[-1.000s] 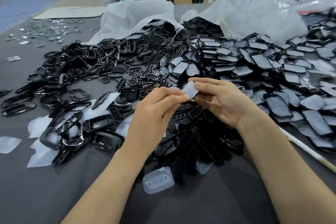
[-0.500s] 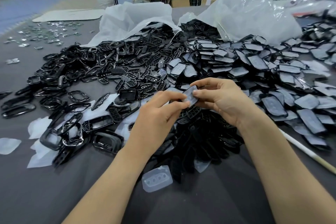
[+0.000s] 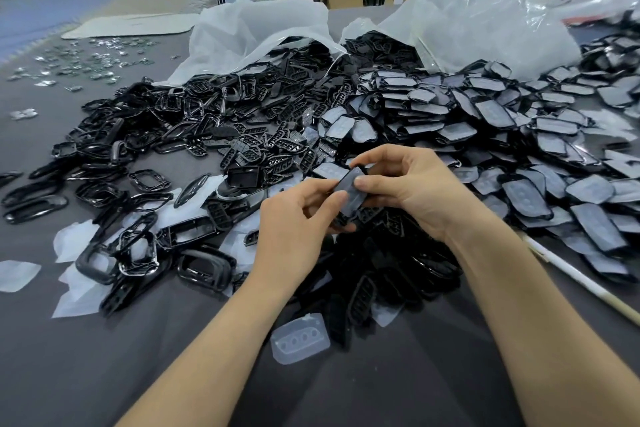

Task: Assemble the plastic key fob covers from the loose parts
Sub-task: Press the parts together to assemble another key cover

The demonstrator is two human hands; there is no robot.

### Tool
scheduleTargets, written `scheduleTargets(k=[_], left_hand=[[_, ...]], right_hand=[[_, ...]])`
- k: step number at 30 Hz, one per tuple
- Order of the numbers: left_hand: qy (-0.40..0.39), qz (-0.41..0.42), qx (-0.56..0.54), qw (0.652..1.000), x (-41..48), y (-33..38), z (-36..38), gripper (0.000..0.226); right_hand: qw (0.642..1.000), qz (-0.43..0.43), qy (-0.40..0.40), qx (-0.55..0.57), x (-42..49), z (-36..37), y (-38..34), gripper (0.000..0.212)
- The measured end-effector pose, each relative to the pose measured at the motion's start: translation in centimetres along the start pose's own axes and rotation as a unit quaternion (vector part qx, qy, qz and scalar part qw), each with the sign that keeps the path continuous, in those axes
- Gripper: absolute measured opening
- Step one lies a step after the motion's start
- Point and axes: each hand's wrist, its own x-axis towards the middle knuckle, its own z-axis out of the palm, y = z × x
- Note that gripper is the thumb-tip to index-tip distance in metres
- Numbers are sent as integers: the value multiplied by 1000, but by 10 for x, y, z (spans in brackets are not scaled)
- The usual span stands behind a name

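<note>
Both hands hold one black key fob cover piece (image 3: pixel 350 191) with a greyish film face, above the middle of the heap. My left hand (image 3: pixel 298 222) pinches its near end between thumb and fingers. My right hand (image 3: pixel 405 187) grips its far end, thumb pressed on the face. Below and around lie black frames (image 3: pixel 204 267), black button plates (image 3: pixel 277 146) and film-faced back covers (image 3: pixel 526 198). A clear silicone button pad (image 3: pixel 300 338) lies on the grey table near my forearms.
Two clear plastic bags (image 3: pixel 485 21) spill parts at the back. Small shiny metal pieces (image 3: pixel 86 59) lie scattered far left. White film scraps (image 3: pixel 17 274) sit at the left. A pale stick (image 3: pixel 581 284) lies at the right. Folding tables stand beyond.
The held piece has turned from showing its pale film side to a darker face, and both hands have dropped slightly toward the heap. My left fingers have shifted along its near end.
</note>
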Motion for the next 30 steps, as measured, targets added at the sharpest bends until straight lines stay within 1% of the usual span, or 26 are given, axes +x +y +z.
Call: scheduleTargets(k=[5, 13, 16, 18, 24, 27, 30], left_hand=[[0, 12, 14, 1000, 1, -2, -1, 15], [3, 33, 43, 999, -1, 1, 1, 18], [0, 18, 40, 999, -2, 2, 0, 17], [-9, 1, 27, 1000, -2, 2, -1, 13], [-17, -20, 47, 999, -2, 1, -2, 6], [-7, -14, 75, 997, -1, 2, -2, 9], [-2, -15, 100, 995, -2, 2, -2, 12]], right_hand=[[1000, 13, 10, 25, 1, 3, 3, 5], [1000, 5, 11, 14, 2, 3, 5, 10], [1000, -4, 9, 8, 1, 4, 4, 10], [1000, -10, 3, -5, 0, 6, 4, 11], [999, -8, -24, -29, -2, 7, 2, 3], [998, 0, -42, -54, -2, 5, 2, 12], [995, -3, -39, -88, -2, 7, 3, 12]])
